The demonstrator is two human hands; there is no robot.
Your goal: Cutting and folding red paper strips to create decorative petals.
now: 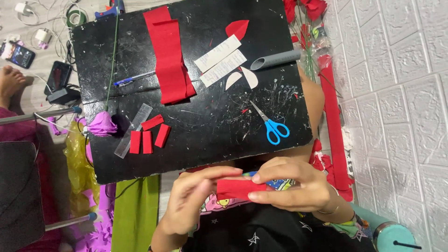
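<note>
Both my hands hold a small red crepe paper strip (pixel 237 188) just below the near edge of the black board (pixel 196 126). My left hand (pixel 193 200) pinches its left end, my right hand (pixel 296 184) covers its right end. On the board lie several short red paper pieces (pixel 148 137), a long red crepe strip (pixel 170 58), blue-handled scissors (pixel 271 125), a clear ruler (pixel 133 130), a blue pen (pixel 133 79) and a purple paper rose (pixel 102 123) on a green stem.
White paper templates (pixel 220 60), a red petal shape (pixel 236 28) and a grey tube (pixel 275 59) lie on the board's far side. Red roses (pixel 308 9) and red strips rest by the white brick-pattern wall at right. Phones, cables and a glue gun (pixel 109 9) lie at upper left.
</note>
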